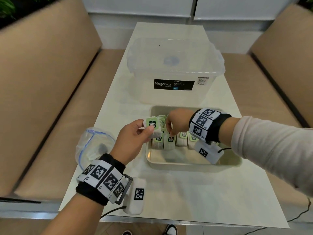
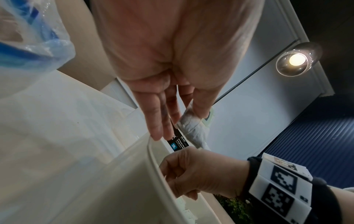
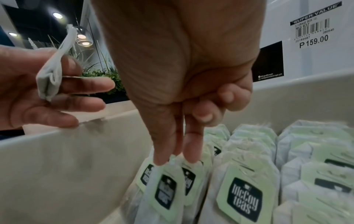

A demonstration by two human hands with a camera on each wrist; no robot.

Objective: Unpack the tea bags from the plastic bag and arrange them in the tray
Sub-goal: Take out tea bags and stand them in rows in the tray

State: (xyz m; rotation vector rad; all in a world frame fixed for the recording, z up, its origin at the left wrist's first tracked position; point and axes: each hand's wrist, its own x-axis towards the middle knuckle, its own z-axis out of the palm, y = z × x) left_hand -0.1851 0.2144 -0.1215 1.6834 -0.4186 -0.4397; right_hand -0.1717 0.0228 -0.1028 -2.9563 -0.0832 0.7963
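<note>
Nearest, the left hand (image 1: 133, 136) pinches one tea bag (image 1: 151, 125) at the tray's (image 1: 177, 164) left rim, probably waiting its turn. Just beyond it, the right hand (image 1: 176, 121) reaches down with straight fingers (image 3: 168, 145) on the standing tea bags (image 3: 247, 192), seemingly opening a gap. Left of both hands lies the plastic bag (image 1: 92, 145); behind stands a storage box (image 1: 174, 68).
</note>
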